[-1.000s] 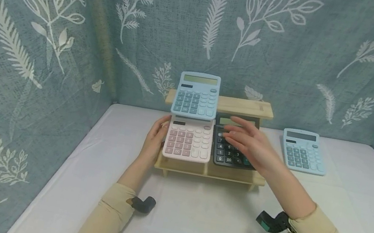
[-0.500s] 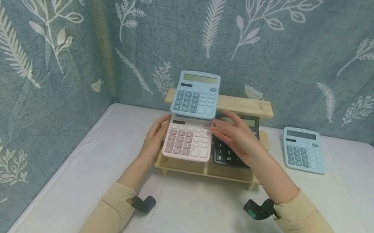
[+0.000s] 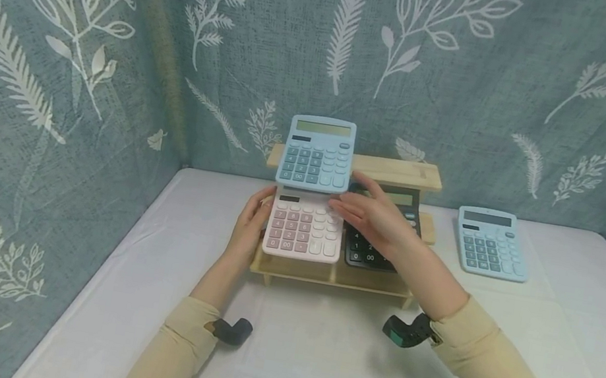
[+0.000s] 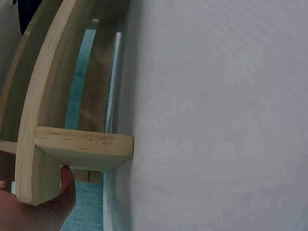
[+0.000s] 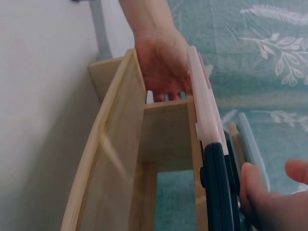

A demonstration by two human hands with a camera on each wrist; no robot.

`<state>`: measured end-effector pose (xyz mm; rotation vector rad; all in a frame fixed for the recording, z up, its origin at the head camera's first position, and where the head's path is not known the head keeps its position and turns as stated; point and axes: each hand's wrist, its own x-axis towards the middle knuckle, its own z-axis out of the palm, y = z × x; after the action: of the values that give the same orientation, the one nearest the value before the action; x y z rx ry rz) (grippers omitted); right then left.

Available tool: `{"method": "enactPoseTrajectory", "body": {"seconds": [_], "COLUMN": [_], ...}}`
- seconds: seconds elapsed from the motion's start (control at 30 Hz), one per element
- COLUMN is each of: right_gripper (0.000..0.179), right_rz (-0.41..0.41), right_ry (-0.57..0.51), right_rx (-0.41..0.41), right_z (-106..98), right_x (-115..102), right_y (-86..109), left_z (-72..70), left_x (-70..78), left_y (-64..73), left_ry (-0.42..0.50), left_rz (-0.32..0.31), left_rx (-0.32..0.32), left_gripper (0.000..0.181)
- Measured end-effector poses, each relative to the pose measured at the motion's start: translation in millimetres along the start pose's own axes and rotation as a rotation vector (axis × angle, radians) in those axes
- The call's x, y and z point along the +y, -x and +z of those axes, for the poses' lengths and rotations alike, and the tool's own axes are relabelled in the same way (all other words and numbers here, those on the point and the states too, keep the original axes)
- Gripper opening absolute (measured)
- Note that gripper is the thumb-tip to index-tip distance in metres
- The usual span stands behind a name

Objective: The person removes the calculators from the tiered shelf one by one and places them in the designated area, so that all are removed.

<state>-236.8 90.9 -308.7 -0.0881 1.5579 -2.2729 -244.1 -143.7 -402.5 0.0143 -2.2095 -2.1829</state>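
A small wooden shelf rack stands on the table. My left hand holds its left end; in the left wrist view the thumb and fingers of that hand lie on either side of the wooden end piece. On the lower tier a pink calculator leans beside a black calculator. Above the pink one sits a light blue calculator. My right hand, fingers fairly straight, is over the pink calculator's upper right corner and covers part of the black one; contact is unclear.
Another light blue calculator lies on the white table to the right of the rack. A grey-green curtain with white leaf prints hangs behind and at the sides. Bare wood of the top tier shows right of the upper calculator.
My right hand has moved left from above the black calculator to the pink calculator's upper right corner. The left hand and the calculators look unmoved.
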Motion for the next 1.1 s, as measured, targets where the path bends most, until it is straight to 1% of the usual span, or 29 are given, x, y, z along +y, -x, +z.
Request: {"method": "enactPoseTrajectory", "body": {"seconds": [0.13,0.23,0.33,0.4,0.53,0.63,0.67,0.9,1.1], "right_gripper": [0.075,0.075,0.076,0.076,0.076,0.075,0.074,0.072,0.074], "right_rz": [0.011,0.01,0.007,0.003,-0.002,-0.009,-0.013,-0.022,-0.014], "right_ry": [-0.033,-0.037,-0.026,-0.021,-0.018,-0.013,-0.007,0.012,0.018], "right_rx": [0.021,0.032,0.039,0.044,0.056,0.068,0.067,0.073,0.084], "right_z": [3,5,6,6,7,8,9,12,12], "right_x": [0,0,0,0,0,0,1,1,2], "right_y": [-2.7,-5.1,-7.8,-9.3,-12.3,-14.7,-15.4,-19.2,-23.3], "left_z": [1.9,4.5,5.5,5.5,1.8,-0.7,-0.9,0.3,0.2], "left_x": [12.5,23.5,27.0,26.1,11.4,0.4,-1.0,-3.7,-3.2], "left_y": [8.7,17.6,20.7,19.9,8.6,1.1,0.5,-0.2,0.6], "left_ry": [-0.018,-0.034,-0.037,-0.036,-0.031,-0.021,-0.019,-0.038,-0.045], "left_rz": [-0.006,-0.004,-0.004,-0.001,-0.005,0.003,0.009,0.037,0.031], "left_rx": [-0.006,-0.007,-0.006,-0.009,-0.01,-0.01,-0.01,0.007,0.006], "left_gripper": [0.045,0.045,0.046,0.046,0.045,0.045,0.045,0.045,0.045]}}
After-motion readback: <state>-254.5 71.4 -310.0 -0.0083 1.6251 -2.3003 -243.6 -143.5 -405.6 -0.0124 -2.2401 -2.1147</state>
